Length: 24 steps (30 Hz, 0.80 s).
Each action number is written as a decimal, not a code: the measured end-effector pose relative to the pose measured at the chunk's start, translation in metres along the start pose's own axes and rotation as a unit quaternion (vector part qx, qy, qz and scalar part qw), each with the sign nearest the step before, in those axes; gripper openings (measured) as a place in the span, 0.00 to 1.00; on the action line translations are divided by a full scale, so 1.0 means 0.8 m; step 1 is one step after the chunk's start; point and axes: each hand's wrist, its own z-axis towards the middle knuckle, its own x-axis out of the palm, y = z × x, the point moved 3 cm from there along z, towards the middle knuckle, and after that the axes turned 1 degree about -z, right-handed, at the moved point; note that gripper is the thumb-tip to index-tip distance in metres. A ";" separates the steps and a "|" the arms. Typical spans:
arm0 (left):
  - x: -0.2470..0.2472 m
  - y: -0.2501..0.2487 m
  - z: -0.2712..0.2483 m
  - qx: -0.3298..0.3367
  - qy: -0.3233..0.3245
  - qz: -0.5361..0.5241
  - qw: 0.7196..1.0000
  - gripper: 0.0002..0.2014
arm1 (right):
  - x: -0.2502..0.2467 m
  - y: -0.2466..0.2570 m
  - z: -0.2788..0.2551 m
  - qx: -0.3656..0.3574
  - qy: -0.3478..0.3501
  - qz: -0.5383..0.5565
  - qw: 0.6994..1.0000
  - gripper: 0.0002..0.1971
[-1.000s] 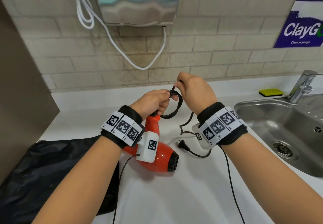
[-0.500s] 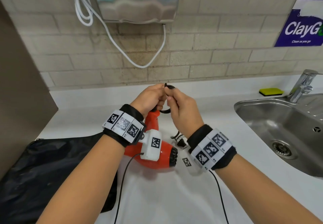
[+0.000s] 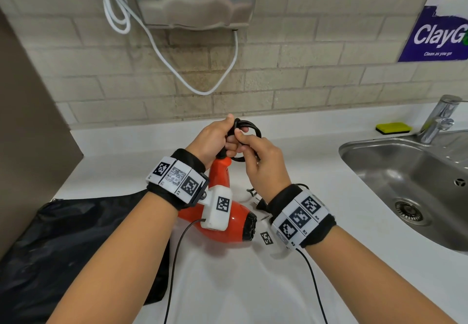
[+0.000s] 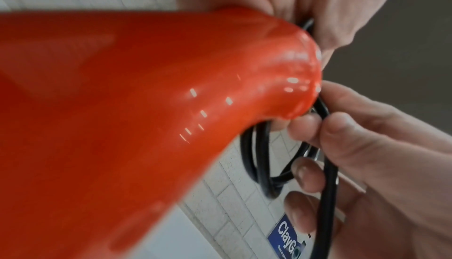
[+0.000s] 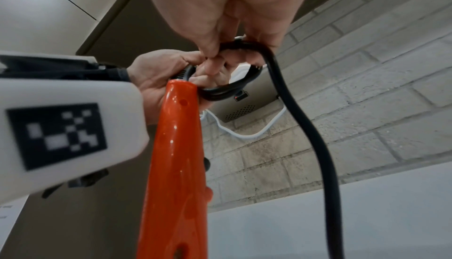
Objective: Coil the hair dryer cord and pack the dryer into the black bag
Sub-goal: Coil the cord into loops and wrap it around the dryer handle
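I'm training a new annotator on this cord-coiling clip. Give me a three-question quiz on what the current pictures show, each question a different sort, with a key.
1. True or false: the hair dryer is already inside the black bag.
2. Multiple choice: the loops of the black cord are gathered at A) the dryer's nozzle, B) the end of its handle, C) the tap.
3. Fill in: the plug lies on the ____, not yet wound in.

Key
1. False; the dryer is outside it, and the bag lies flat on the counter.
2. B; the left hand holds the loops there, and the right hand pinches the cord.
3. counter
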 end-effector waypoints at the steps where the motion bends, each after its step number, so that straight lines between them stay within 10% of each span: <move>1: 0.000 0.000 0.000 0.000 0.000 0.004 1.000 0.22 | 0.001 -0.001 -0.001 0.000 0.004 0.002 1.000 0.17; 11: -0.010 -0.001 0.004 0.029 -0.041 0.049 0.998 0.16 | -0.018 -0.023 -0.005 -0.005 -0.011 -0.045 0.999 0.04; 15: -0.012 0.000 0.004 0.034 -0.050 0.047 0.997 0.16 | -0.033 -0.052 -0.014 0.117 0.068 -0.090 0.987 0.07; 17: -0.012 0.001 0.005 0.034 -0.054 0.049 0.997 0.15 | -0.033 -0.074 -0.026 0.221 0.200 -0.171 0.939 0.07; 21: -0.012 0.002 0.008 0.029 -0.066 0.051 0.996 0.15 | -0.014 -0.122 -0.071 0.297 0.480 -0.376 0.735 0.18; 24: -0.012 0.003 0.009 0.027 -0.072 0.062 0.995 0.16 | -0.002 -0.146 -0.086 0.313 0.504 -0.400 0.698 0.18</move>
